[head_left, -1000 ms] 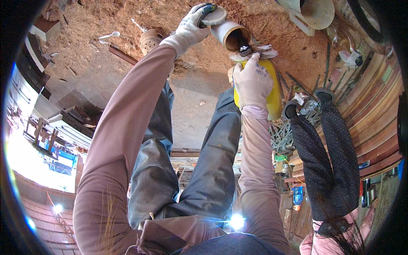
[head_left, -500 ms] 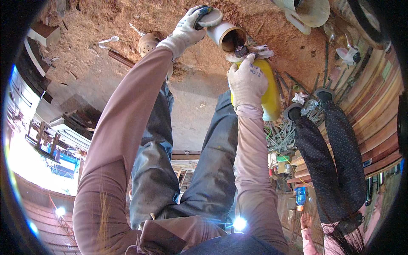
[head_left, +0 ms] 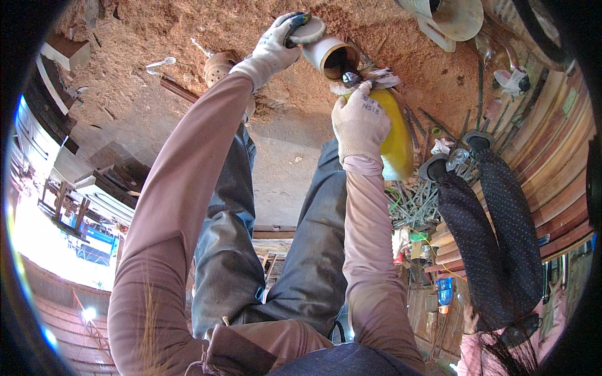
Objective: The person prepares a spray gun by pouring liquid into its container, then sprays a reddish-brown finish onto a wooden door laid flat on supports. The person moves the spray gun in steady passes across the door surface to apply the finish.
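My left hand (head_left: 280, 45), in a white glove with a dark, blue-marked coating, grips a round white lid (head_left: 310, 30). Right beside it a white cylindrical jar (head_left: 323, 52) lies tilted, its brown-rimmed mouth facing me and its inside dark. My gloved right hand (head_left: 361, 119) is closed on a small spoon-like tool, its handle hidden by the fingers. The tool's dark, shiny bowl (head_left: 351, 78) is just below the jar's mouth. Under and beside this hand stands a yellow container (head_left: 395, 135), with crumpled whitish plastic (head_left: 382, 78) around its top.
Reddish sawdust-like dirt covers the ground (head_left: 150, 31). A brown perforated pot (head_left: 219, 67) and a clear spoon (head_left: 162, 62) lie left. A pale jug (head_left: 461, 19) is at far right. Near stacked planks (head_left: 564, 150) are metal rods (head_left: 414, 200) and another person's legs (head_left: 483, 219).
My right hand has shifted slightly left with the tool. Its bowl looked heaped with dark matter before and now looks smooth and shiny. The lid and jar have moved slightly left and down.
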Demonstrator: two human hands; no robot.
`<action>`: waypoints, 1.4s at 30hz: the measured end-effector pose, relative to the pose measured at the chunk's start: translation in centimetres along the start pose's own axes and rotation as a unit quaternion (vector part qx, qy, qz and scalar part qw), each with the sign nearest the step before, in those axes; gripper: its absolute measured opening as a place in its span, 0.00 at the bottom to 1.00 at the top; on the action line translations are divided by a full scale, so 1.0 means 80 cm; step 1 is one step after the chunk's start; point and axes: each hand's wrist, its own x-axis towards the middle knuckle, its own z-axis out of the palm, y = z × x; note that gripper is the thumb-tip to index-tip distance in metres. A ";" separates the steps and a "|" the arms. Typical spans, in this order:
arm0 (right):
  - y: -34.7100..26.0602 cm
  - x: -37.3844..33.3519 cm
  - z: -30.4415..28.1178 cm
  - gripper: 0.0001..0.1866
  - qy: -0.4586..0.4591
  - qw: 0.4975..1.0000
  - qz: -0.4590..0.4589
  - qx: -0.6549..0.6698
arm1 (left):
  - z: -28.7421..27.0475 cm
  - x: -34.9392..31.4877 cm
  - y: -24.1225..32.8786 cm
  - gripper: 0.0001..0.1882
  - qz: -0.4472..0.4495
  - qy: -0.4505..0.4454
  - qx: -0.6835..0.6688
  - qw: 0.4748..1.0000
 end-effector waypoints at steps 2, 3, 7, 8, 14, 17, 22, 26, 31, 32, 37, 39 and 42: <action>-0.002 0.000 0.001 0.33 0.003 1.000 -0.003 -0.005 | -0.002 -0.003 -0.006 0.34 -0.002 0.006 -0.002 1.000; -0.002 0.000 0.000 0.33 0.003 1.000 -0.003 -0.004 | -0.001 -0.004 -0.008 0.34 0.001 0.009 -0.007 1.000; 0.007 -0.006 0.001 0.33 0.018 1.000 -0.017 0.003 | 0.001 -0.005 -0.004 0.35 -0.009 0.002 -0.003 1.000; 0.012 -0.008 0.001 0.33 0.027 0.999 -0.024 0.005 | 0.002 -0.005 -0.001 0.35 -0.015 0.000 -0.012 1.000; 0.065 -0.034 -0.014 0.32 0.059 0.996 -0.063 -0.005 | 0.011 -0.015 0.028 0.33 -0.030 -0.005 -0.051 0.998; 0.111 -0.041 -0.015 0.31 0.087 0.992 -0.087 -0.005 | 0.026 -0.022 0.061 0.33 -0.023 0.010 -0.066 0.997; 0.193 -0.044 -0.016 0.29 0.147 0.979 -0.137 0.027 | 0.054 -0.023 0.118 0.34 -0.018 0.022 -0.101 0.994; 0.276 -0.042 -0.020 0.30 0.203 0.962 -0.140 0.118 | 0.084 -0.015 0.177 0.35 -0.031 0.008 -0.137 0.990; 0.359 -0.028 -0.011 0.36 0.162 0.979 -0.029 0.124 | 0.103 0.000 0.231 0.36 -0.047 0.011 -0.169 0.984; 0.375 -0.020 0.007 0.37 0.200 0.969 -0.047 0.134 | 0.103 0.005 0.245 0.36 -0.063 0.002 -0.172 0.983; 0.398 0.037 0.008 0.41 0.117 0.954 0.015 0.276 | 0.072 0.008 0.264 0.37 -0.036 0.022 -0.164 0.985; 0.453 0.080 0.048 0.42 0.142 0.930 -0.005 0.339 | 0.070 0.015 0.287 0.37 -0.032 -0.005 -0.174 0.984; 0.458 0.112 0.036 0.44 0.099 0.932 0.034 0.346 | 0.053 0.014 0.300 0.36 -0.061 -0.021 -0.163 0.985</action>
